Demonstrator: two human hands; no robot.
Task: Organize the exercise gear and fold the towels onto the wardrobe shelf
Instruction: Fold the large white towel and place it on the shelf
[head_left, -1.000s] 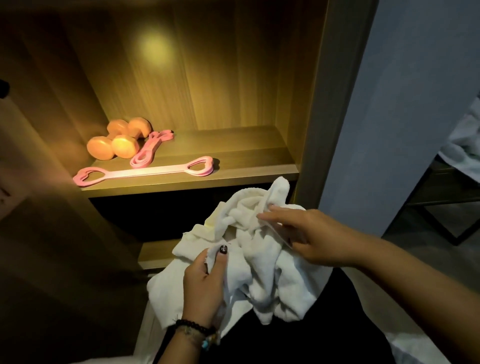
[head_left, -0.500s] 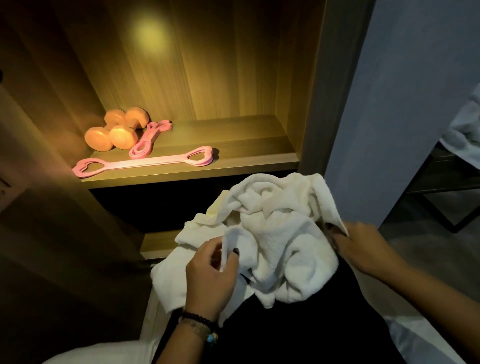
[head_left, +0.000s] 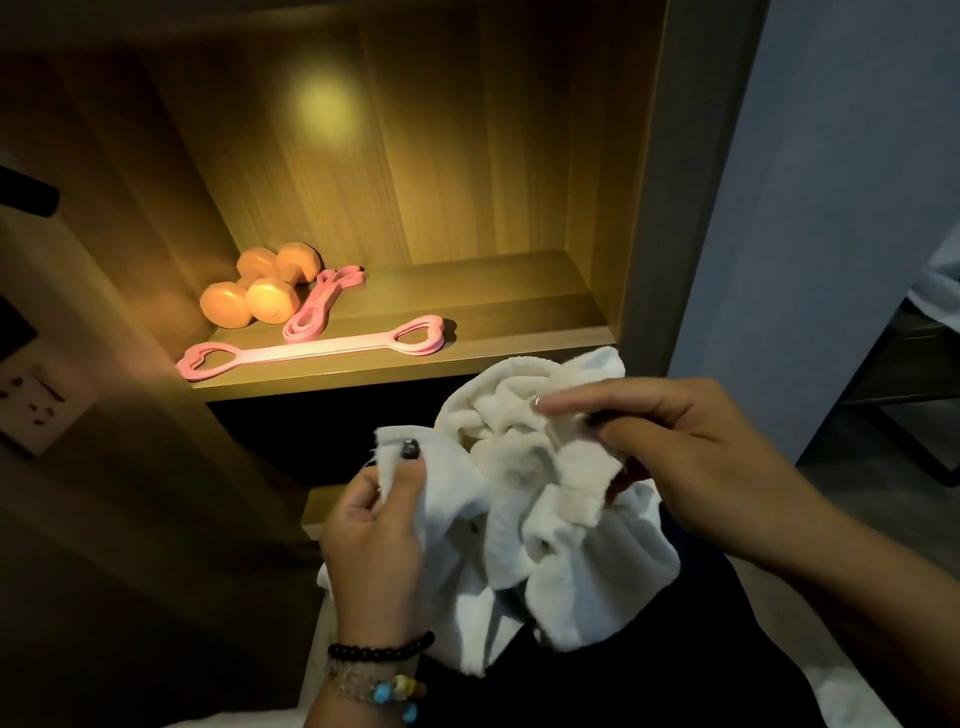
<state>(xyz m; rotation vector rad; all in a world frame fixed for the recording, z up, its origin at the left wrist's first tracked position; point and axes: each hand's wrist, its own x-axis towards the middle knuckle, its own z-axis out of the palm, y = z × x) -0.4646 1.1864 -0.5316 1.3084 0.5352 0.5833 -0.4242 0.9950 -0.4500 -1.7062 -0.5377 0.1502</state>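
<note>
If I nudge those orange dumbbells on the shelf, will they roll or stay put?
The dumbbells have rounded ends, so a sideways push would probably roll them. They lie close together near the shelf's left wall, with a looped pink band on their right, which may check that. They look solid, likely heavy for their size.

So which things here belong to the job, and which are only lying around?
Job: towel, left hand, right hand, dumbbells, long band, folded band, shelf.
Lying about: wall socket, bracelets.
</note>
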